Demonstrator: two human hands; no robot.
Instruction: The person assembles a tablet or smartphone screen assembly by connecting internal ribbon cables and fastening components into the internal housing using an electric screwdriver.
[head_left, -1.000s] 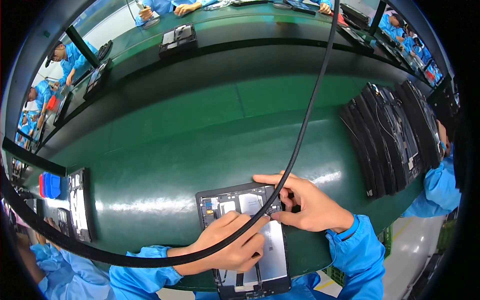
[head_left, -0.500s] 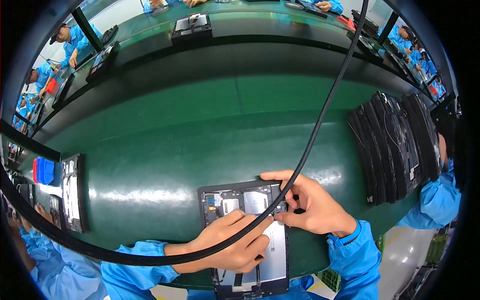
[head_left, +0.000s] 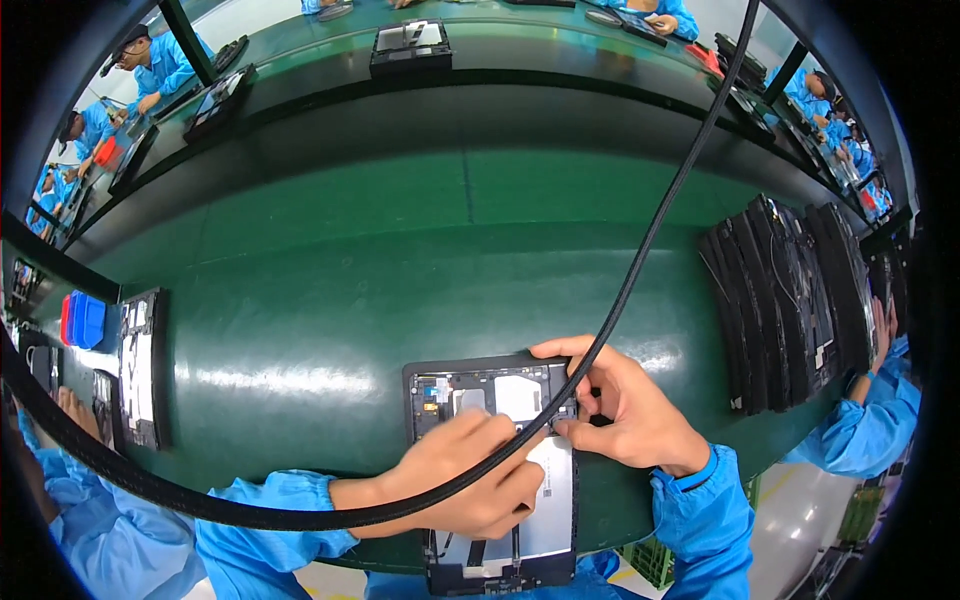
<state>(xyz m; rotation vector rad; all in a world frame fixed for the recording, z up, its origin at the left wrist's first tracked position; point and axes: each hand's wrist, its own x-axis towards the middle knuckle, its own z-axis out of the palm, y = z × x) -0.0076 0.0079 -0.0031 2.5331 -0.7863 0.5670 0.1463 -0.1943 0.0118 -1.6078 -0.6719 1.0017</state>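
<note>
Two hands at one opened tablet (head_left: 555,485), which lies innards up on the green bench (head_left: 300,325), at the near edge in front of me. My left hand (head_left: 455,460) crosses over its middle, fingers bent and tips toward the upper right, partly behind the black cable (head_left: 649,245), so I cannot tell whether they pinch anything; my right hand (head_left: 628,415) has index and thumb spread wide about the top right corner, other fingers curled, their grip unclear. Dark stack (head_left: 785,300) far right, blue bin (head_left: 88,322) far left.
</note>
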